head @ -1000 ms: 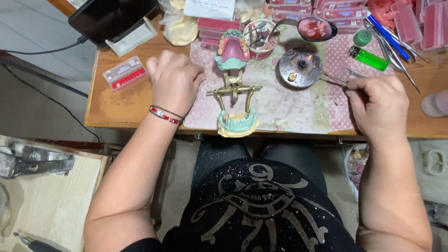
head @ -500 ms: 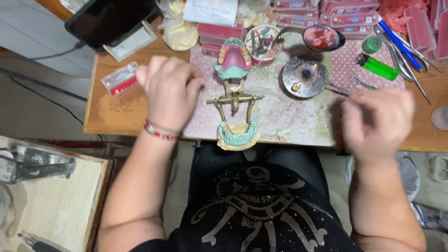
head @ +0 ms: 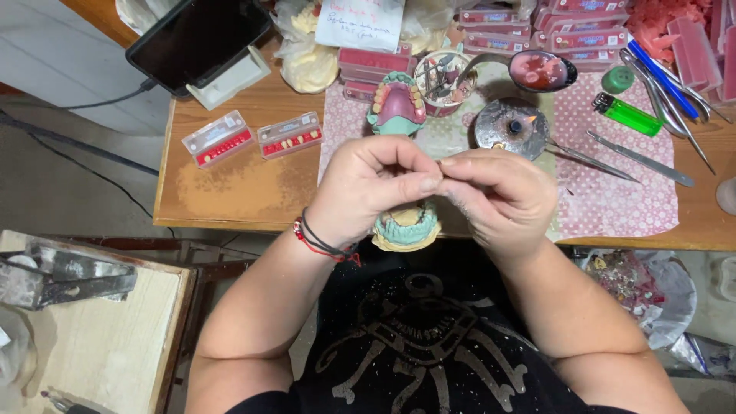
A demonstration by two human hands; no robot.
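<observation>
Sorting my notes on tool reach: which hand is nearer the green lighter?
Right. The right hand sits just left of and below the green lighter; the left hand is farther left.

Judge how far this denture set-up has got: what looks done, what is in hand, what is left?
Done: teeth line the pink upper wax rim. In hand: left hand and right hand meet fingertip to fingertip over something too small to identify. Left: the green lower cast shows no pink wax, and the tooth cards hold teeth.

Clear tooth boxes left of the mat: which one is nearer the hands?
The right clear box, beside the mat's edge; the other box lies farther left, toward the tablet.
</observation>
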